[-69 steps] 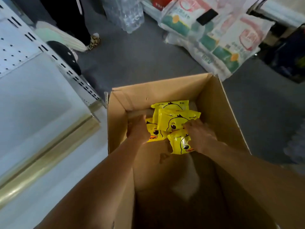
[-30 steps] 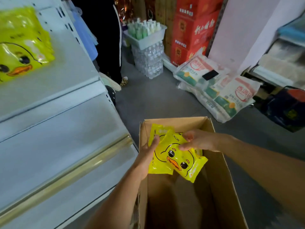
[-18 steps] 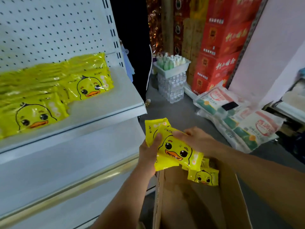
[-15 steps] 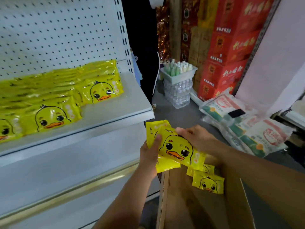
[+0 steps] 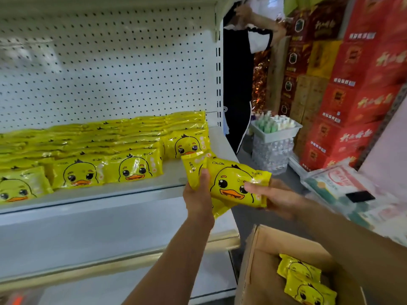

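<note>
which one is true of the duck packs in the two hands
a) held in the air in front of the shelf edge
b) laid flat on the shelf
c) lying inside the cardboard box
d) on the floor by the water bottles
a: the left hand and right hand grip the yellow duck packs in front of the shelf edge, above the cardboard box.

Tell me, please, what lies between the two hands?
In the head view, the yellow duck packs lie between the left hand and the right hand. Both hands hold them, in front of the shelf.
</note>
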### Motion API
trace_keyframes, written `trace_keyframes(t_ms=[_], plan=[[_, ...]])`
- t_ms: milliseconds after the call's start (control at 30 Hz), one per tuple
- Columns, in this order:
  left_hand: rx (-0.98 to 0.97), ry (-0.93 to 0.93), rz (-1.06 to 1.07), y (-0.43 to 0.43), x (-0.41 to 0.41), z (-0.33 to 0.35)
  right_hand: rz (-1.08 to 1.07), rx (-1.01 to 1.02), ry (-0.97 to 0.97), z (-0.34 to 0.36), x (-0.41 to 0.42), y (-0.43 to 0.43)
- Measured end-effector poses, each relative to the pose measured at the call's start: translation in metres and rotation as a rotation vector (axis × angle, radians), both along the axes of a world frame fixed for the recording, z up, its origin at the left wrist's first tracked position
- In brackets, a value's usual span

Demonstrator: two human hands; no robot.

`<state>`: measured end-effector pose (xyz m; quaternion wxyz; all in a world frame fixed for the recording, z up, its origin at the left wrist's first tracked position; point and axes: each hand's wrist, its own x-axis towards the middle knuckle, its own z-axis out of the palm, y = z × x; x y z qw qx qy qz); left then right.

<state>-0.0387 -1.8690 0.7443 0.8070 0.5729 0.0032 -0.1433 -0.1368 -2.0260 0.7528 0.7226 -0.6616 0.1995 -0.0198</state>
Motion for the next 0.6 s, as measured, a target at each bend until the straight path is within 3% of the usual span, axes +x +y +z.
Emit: trace_keyframes(t_ms=[233,400,600], plan=[[0.096,-0.156,0.091,0.033,0.051,0.026,-0.043,-0.043,-0.094,0.023,0.051,0.014],[0.134,-0.243,0.276,0.067,0.096,0.048,-0.068,-0.182,-0.117,0.036,0.087,0.008],[0.127,-0.223,0.287,0.097,0.14,0.057,-0.095,-0.299,-0.085,0.028,0.15,0.012]])
